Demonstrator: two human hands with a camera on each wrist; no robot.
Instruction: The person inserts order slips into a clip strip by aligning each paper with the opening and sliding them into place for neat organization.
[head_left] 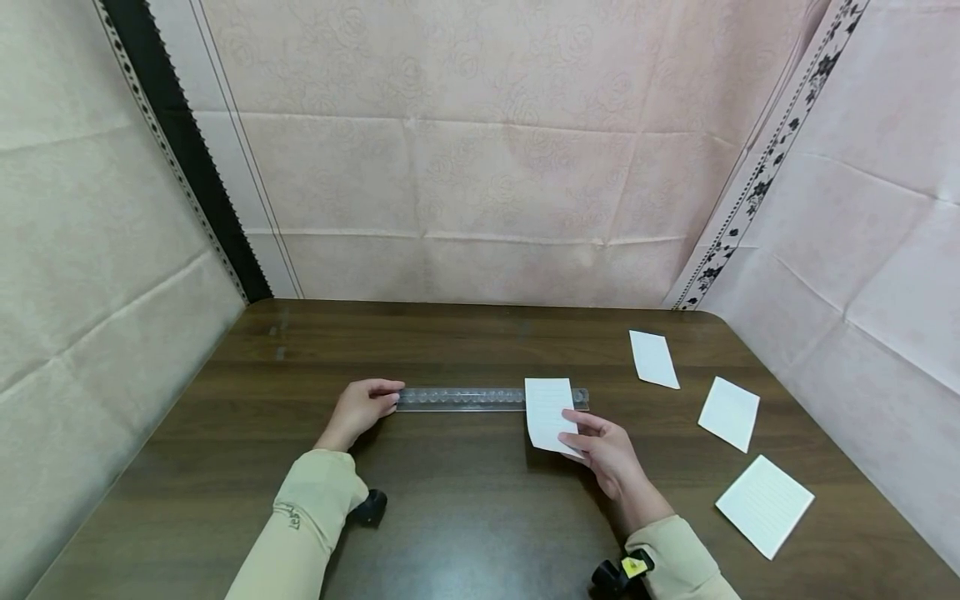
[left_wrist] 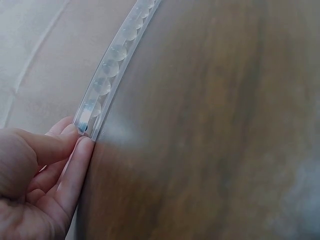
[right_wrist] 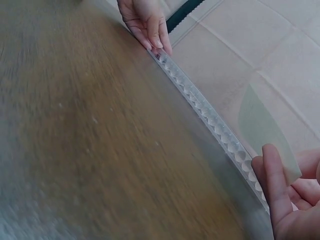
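Note:
My left hand (head_left: 363, 408) pinches the left end of a long, narrow clear plastic strip (head_left: 459, 400) between thumb and fingers. Close up in the left wrist view, a row of clear round shapes runs along the strip (left_wrist: 111, 67). With my right hand (head_left: 606, 454) I hold a white paper piece (head_left: 546, 408) by its right edge. That paper overlaps the strip near its right end in the head view, hiding part of it. In the right wrist view the paper (right_wrist: 265, 130) stands tilted beside the strip (right_wrist: 210, 117), and my right fingers (right_wrist: 275, 180) overlap the strip's near end.
Three more white paper pieces lie on the brown table (head_left: 465, 517) to the right: one at the back (head_left: 654, 358), one in the middle (head_left: 730, 414), and a lined one (head_left: 765, 506) nearer me. Pale cloth (head_left: 465, 183) hangs behind the table and along both sides.

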